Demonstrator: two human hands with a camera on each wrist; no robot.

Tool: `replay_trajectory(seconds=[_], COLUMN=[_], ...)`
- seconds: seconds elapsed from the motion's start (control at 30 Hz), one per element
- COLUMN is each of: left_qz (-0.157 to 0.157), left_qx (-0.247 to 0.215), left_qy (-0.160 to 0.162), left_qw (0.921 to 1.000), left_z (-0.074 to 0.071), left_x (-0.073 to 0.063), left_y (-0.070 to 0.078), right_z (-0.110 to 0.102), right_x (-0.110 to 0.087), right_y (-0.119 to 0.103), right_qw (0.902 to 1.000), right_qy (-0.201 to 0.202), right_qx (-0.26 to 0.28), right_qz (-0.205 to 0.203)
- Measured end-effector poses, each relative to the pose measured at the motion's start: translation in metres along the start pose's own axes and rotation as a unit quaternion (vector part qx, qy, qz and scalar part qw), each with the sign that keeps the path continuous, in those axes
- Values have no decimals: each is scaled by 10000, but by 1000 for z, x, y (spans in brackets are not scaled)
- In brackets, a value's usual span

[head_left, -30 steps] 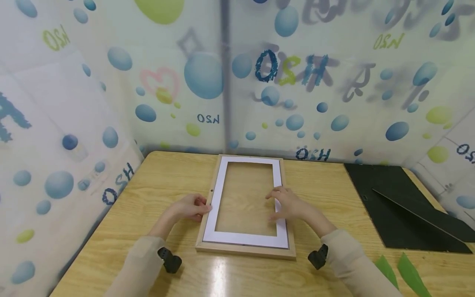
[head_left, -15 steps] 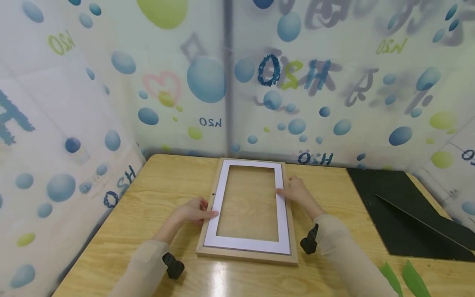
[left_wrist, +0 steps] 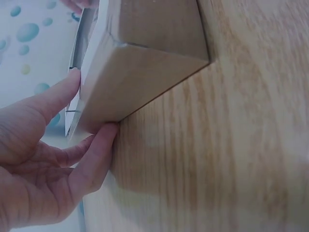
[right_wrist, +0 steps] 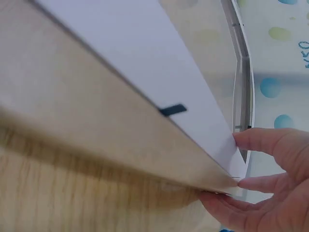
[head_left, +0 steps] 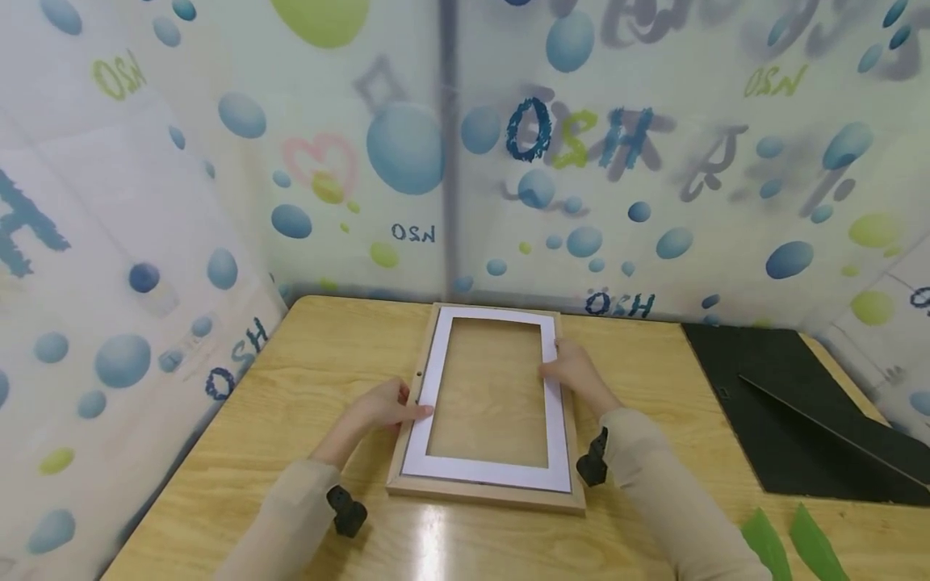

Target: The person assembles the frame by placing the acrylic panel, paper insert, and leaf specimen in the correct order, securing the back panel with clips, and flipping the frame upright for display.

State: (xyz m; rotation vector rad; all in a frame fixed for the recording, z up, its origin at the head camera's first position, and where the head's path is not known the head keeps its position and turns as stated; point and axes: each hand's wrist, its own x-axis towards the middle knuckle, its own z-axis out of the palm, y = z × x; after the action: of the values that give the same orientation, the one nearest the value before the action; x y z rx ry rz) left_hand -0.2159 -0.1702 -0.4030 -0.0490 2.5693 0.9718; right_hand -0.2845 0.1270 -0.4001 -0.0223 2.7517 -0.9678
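Observation:
A light wooden picture frame lies on the table with a white mat inside it, bordering a rectangular opening through which wood grain shows. My left hand grips the frame's left side, thumb over the mat edge; in the left wrist view its fingers reach to the frame's lower edge. Opposite, my right hand grips the right side. The right wrist view has that thumb on the mat and the fingertips low on the outer wood. A small dark tab overlaps the mat there.
A black backing board with a raised stand leg lies to the right on the wooden table. Two green leaf-shaped pieces are near the front right. A patterned curtain hangs behind the table's back edge.
My right hand, over the mat with fingers spread a second ago, has moved outward and taken hold of the frame's right side. The left thumb has slid further onto the mat.

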Motion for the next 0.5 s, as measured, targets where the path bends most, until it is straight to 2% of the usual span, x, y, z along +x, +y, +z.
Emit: replay_trajectory(seconds=[0.17,0.37,0.5], left_qz=[51,27,4], left_qx=[137,114,34], left_qy=[108,146,169], left_qw=[9998,9998,9999], left_z=[2,5,2], left_x=[0,1,1], left_y=[1,-3,-2], right_z=[0,5,5], right_x=[-2,-4,-3], right_y=[-5,-10,-17], right_qw=[9982,9958,9922], right_qy=[227,299,472], right_qx=[-549,-862,-1142], right_qz=[-106,-10,-135])
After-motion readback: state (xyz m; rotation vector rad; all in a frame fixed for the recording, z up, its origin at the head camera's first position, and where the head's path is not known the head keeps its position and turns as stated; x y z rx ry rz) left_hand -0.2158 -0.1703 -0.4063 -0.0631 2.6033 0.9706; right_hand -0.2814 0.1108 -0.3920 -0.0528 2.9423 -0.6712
